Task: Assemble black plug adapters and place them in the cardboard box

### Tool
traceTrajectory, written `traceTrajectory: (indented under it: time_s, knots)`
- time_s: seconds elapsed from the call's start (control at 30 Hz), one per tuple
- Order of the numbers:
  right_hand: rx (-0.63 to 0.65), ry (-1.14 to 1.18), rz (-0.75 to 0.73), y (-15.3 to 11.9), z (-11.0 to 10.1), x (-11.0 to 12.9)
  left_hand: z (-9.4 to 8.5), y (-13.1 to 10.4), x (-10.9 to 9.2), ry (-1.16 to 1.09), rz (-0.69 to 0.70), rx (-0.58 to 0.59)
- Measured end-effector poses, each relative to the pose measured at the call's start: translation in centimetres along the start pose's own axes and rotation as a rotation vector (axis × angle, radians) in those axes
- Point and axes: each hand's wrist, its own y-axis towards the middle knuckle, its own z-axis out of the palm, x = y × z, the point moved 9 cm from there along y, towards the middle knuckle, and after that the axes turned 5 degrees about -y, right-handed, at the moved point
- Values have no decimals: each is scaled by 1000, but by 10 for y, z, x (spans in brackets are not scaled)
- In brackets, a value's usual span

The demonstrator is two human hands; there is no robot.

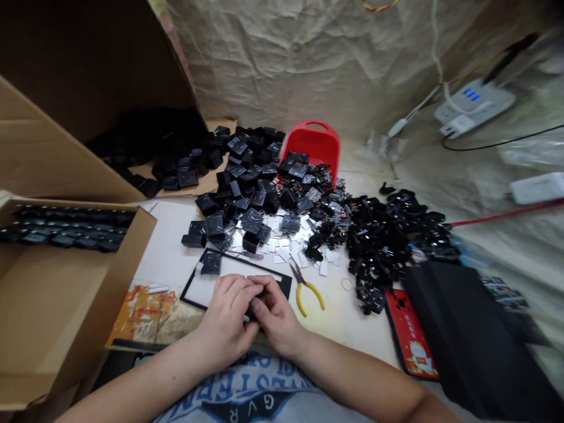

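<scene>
Close to my body, my left hand [230, 314] and my right hand [278, 320] meet with fingers closed around a small black plastic part [251, 315]. Most of that part is hidden by the fingers, so its exact shape does not show. Just beyond the hands lies a black rectangular frame [190, 286] on the pale table, with one black plastic housing [211, 262] at its upper left. To the right of my right hand rest pliers with yellow handles [301, 296], their jaws pointing away from me.
Black housings [251, 220] are heaped ahead, beside small silver plates [282, 242] and a tipped red scoop [328, 147]. More black parts [383, 235] are piled at right, near a red box [412, 335]. At left, an open carton [88, 305] holds rows of black units. A power strip [473, 103] is upper right.
</scene>
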Motion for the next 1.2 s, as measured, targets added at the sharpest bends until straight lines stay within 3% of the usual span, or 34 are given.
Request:
traceTrajectory:
  time_s: [0.07,0.13,0.2,0.23,0.3,0.37,0.43,0.5,0.57,0.63,0.7,0.77,0.83,0.9,1.0,1.07,1.13,1.2]
  knots:
    - [-32,-75,-42,1,-9,2,6,3,-1,-16,4,4]
    - [33,-221,-29,7,-20,8,12,8,8,-59,-63,31]
    - [106,-474,4,15,-44,20,14,12,25,-102,-182,57]
    - [60,-648,0,19,-68,31,13,14,34,-118,-242,58]
    - [-328,-1083,-64,23,-135,73,7,14,49,-150,-342,43]
    - [-646,-1537,15,19,-190,105,4,12,59,-201,-418,46]
    - [-662,-1786,180,24,-222,108,8,8,62,-278,-480,77]
    - [-613,-1857,247,30,-234,103,16,4,62,-354,-533,107]
    - [-606,-1850,212,33,-227,99,25,-1,63,-434,-608,128]
    - [-579,-1836,35,33,-195,100,34,-4,66,-551,-710,149]
    - [-446,-1784,-292,29,-140,101,40,-5,68,-697,-793,149]
    - [-220,-1661,-603,16,-80,98,39,-2,68,-804,-814,111]
    - [-57,-1435,-715,4,-41,93,34,3,67,-860,-794,53]
    - [5,-1098,-606,4,-27,87,26,5,65,-892,-761,-2]
    - [6,-509,-204,15,-31,54,15,3,64,-912,-736,-61]
    - [-7,-243,-9,17,-31,31,13,1,63,-919,-734,-40]
    - [-45,-187,38,17,-31,20,15,0,60,-907,-720,13]
    - [-100,-322,-26,16,-34,23,16,2,55,-855,-691,54]
